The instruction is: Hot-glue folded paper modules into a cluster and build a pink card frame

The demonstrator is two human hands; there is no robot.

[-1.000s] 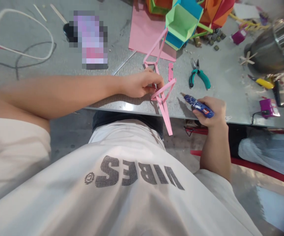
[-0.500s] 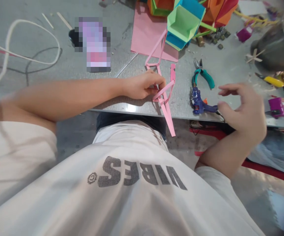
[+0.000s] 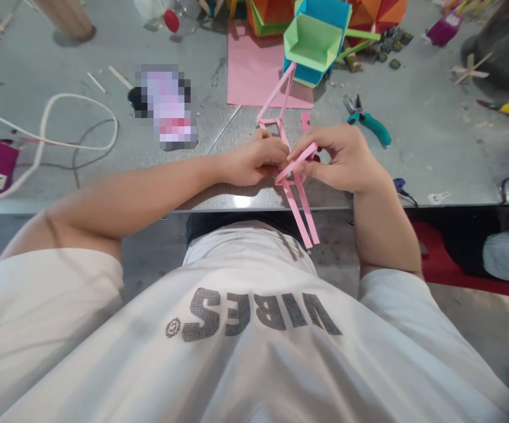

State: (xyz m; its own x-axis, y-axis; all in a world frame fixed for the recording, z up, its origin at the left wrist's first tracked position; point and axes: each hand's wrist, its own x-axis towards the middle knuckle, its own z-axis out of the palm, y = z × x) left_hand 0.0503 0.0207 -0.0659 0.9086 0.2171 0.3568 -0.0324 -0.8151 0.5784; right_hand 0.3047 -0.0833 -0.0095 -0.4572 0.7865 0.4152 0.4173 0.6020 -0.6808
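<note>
A frame of folded pink paper strips [image 3: 296, 205] lies at the table's front edge, its two long ends hanging over my lap. My left hand [image 3: 258, 158] pinches the frame from the left, fingertips partly hidden. From the right, my right hand [image 3: 340, 157] closes thumb and fingers on the frame's slanting strip. Beyond the hands, the narrow far part of the frame reaches toward a green and blue folded paper shape [image 3: 314, 44]. A small pink scrap [image 3: 306, 121] rests just past my right fingers.
Teal-handled pliers [image 3: 371, 126] lie to the right, with a blue glue gun [image 3: 399, 185] mostly hidden behind my right arm. Pink paper sheets [image 3: 252, 73] lie farther back. At left are a blurred-out phone [image 3: 168, 108] and a looped white cable [image 3: 43, 144].
My right hand has come in from the right and closed on the pink paper frame. A second strip end now shows over the edge. The left hand keeps its hold; the view has shifted.
</note>
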